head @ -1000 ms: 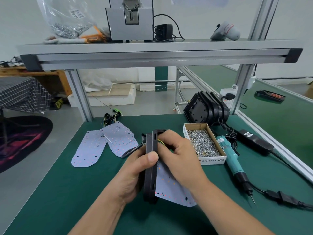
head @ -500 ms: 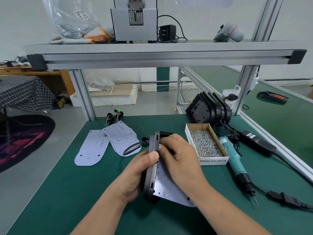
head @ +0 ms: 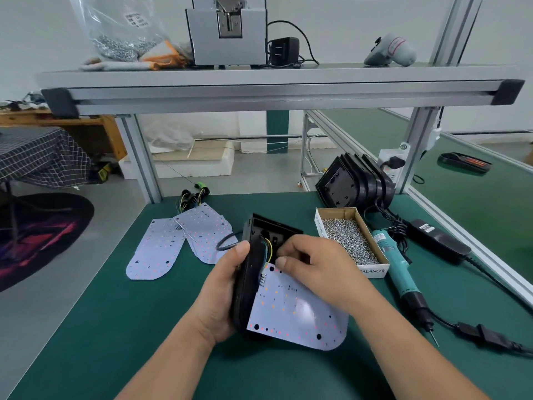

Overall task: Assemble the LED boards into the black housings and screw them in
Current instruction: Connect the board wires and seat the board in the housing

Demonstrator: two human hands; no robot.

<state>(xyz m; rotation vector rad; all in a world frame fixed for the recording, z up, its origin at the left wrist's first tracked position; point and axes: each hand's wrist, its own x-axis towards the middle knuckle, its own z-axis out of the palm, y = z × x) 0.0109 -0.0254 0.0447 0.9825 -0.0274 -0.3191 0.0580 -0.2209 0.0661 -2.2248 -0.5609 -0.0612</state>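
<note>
Black housing [head: 250,287] on edge over green table [head: 115,327], open side rightward | left hand [head: 222,295] wrapped round its back, thumb on rim | right hand [head: 314,267] curled, pinching top edge of LED board [head: 297,313] leaning against housing, wires [head: 268,249] joining both | screw box [head: 350,241], screwdriver [head: 399,278] just right | spare boards [head: 178,243] left.

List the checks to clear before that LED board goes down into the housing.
1. Black housing steadied: ok, the left hand grips it on edge.
2. LED board seated: not ok, it leans out of the housing, under the right hand.
3. Wires clear of pinching: cannot tell.
4. Screws ready: ok, the open box holds plenty.
5. Electric screwdriver at hand: ok, lying beside the box.
</note>
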